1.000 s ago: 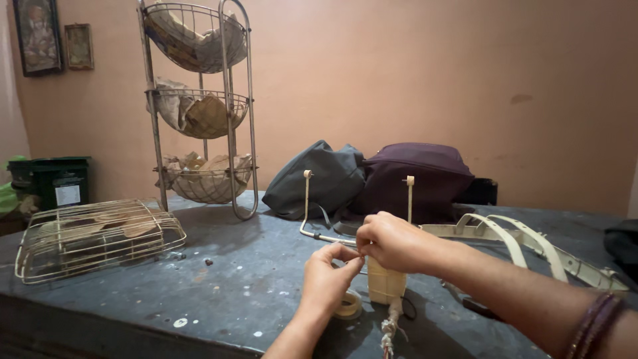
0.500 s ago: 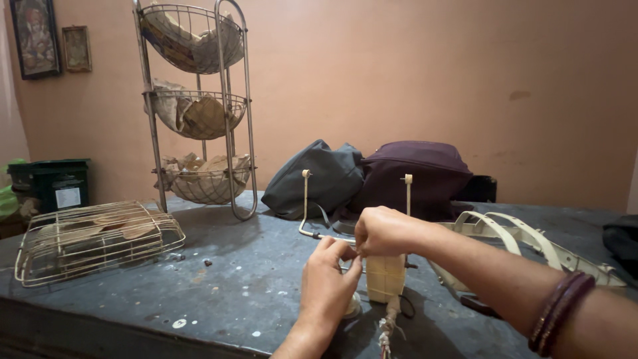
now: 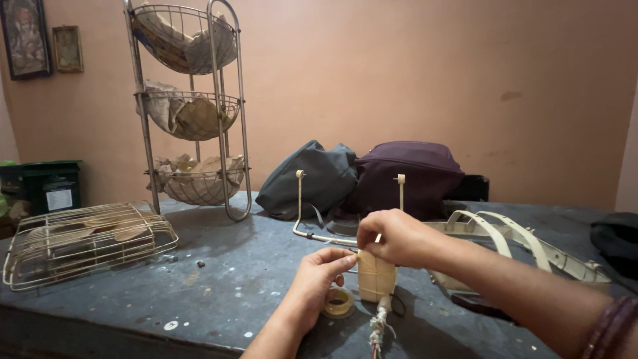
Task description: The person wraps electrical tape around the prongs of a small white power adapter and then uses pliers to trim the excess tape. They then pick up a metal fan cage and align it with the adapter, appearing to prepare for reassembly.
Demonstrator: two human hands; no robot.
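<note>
table (image 3: 219,279): dark, matt, rough, scuffed with pale paint flecks
block (image 3: 376,276): cream tape wrap, slightly glossy, under the right hand (image 3: 392,238)
tape roll (image 3: 338,302): clear yellowish plastic, shiny, at 5 o'clock from the left hand (image 3: 318,276)
wire frame (image 3: 312,219): thin pale metal
wire cage (image 3: 86,242): cream-painted metal, dull
bags (image 3: 372,176): soft matt cloth, grey and purple
basket rack (image 3: 193,106): bright metal, crumpled paper inside

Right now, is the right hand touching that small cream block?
Touching: the head view shows the right hand resting its fingers on top of the cream block.
</note>
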